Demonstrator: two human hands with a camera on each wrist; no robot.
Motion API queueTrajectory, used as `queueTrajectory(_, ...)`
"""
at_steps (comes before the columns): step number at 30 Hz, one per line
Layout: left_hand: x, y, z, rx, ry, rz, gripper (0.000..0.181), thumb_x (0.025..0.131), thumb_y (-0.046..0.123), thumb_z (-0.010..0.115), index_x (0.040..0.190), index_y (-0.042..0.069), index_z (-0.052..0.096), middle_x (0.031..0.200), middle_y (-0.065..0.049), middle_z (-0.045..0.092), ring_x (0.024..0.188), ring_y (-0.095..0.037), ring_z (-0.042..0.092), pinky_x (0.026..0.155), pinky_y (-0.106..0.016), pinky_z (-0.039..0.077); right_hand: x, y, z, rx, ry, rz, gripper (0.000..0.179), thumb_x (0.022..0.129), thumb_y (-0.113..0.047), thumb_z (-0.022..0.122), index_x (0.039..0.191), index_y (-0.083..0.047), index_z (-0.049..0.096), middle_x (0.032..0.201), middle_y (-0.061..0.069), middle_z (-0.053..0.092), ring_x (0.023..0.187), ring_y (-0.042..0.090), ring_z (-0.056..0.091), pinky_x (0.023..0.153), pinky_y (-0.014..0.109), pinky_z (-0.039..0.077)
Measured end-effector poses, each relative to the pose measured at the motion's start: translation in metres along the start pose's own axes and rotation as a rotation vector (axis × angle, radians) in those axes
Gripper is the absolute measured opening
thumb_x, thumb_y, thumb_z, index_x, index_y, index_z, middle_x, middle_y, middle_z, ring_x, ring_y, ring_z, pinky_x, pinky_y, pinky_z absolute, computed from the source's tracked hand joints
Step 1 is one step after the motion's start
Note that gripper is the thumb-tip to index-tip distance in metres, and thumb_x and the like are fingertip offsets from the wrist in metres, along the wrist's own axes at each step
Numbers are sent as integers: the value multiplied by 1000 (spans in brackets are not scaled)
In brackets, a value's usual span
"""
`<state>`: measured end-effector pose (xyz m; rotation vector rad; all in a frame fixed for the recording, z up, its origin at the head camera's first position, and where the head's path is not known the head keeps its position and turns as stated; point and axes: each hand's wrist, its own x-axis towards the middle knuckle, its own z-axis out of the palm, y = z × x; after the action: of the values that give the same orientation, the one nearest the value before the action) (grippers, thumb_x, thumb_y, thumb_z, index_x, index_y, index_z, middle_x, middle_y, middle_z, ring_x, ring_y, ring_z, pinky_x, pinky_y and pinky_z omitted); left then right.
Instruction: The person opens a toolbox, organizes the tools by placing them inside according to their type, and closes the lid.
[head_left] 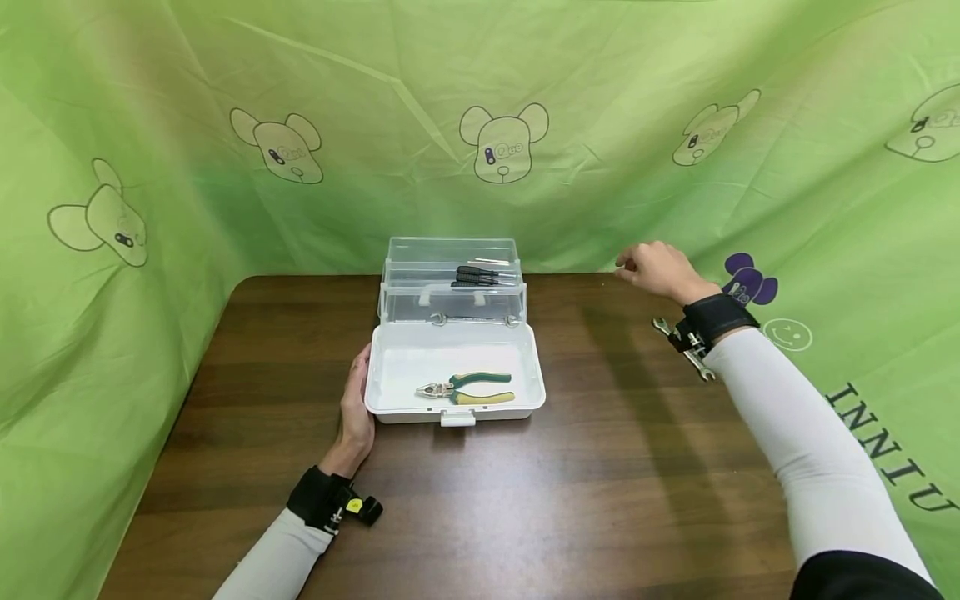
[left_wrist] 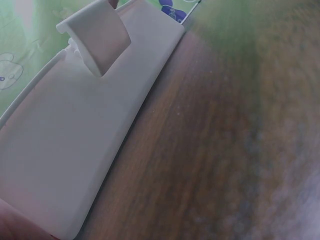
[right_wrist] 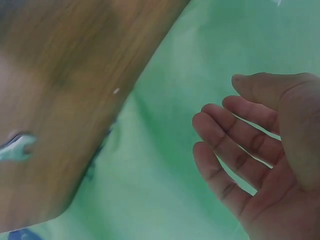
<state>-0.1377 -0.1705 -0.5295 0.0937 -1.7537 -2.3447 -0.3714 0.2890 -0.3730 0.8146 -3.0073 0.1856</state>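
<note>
A white toolbox (head_left: 405,354) with its clear lid raised stands mid-table. Pliers (head_left: 483,398) with green and yellow handles lie inside the white base. Black-handled screwdrivers (head_left: 477,277) sit in the clear upper part, and a wrench (head_left: 480,320) shows lower down behind the base. Against the box's left side rests my left hand (head_left: 357,417), fingers extended along the wall. My right hand (head_left: 660,270) is raised over the far right table edge, fingers loosely bent and holding nothing. Below its wrist, another wrench (head_left: 696,363) lies on the table, partly hidden by the wrist camera.
The brown wooden table (head_left: 600,500) ends at a green curtain (head_left: 585,208) printed with bear heads, hanging behind and along both sides. A white latch (left_wrist: 97,37) sticks out from the toolbox front.
</note>
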Motion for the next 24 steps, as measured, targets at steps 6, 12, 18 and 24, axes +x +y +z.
queueTrajectory(6,-1,1,0,1,5,-2,63,115,34,23,166,-3,22,174,-17,22,161,-26,17,131,-46,11,-19,34,3,2,-56,74,26,99,-19,72,115,0,78,106,22,78,95,46,72,81,65,55)
queueTrajectory(12,-1,0,0,3,-8,8,62,114,32,24,165,-4,23,173,-18,23,160,-27,18,131,-47,11,-38,66,11,-4,-140,124,28,98,-18,71,114,4,77,113,28,75,101,54,69,84,66,54)
queueTrajectory(18,-1,-1,0,5,-1,-2,63,114,34,24,166,-4,23,173,-18,23,160,-27,18,131,-47,11,-54,81,18,6,-198,167,21,96,-16,73,105,2,79,103,27,76,97,54,69,79,64,56)
queueTrajectory(24,-1,0,1,-5,3,-4,66,115,38,24,166,-3,22,174,-17,22,160,-26,18,131,-46,11,-64,86,27,1,-242,202,16,92,-15,72,94,-2,80,95,23,75,93,51,70,75,64,57)
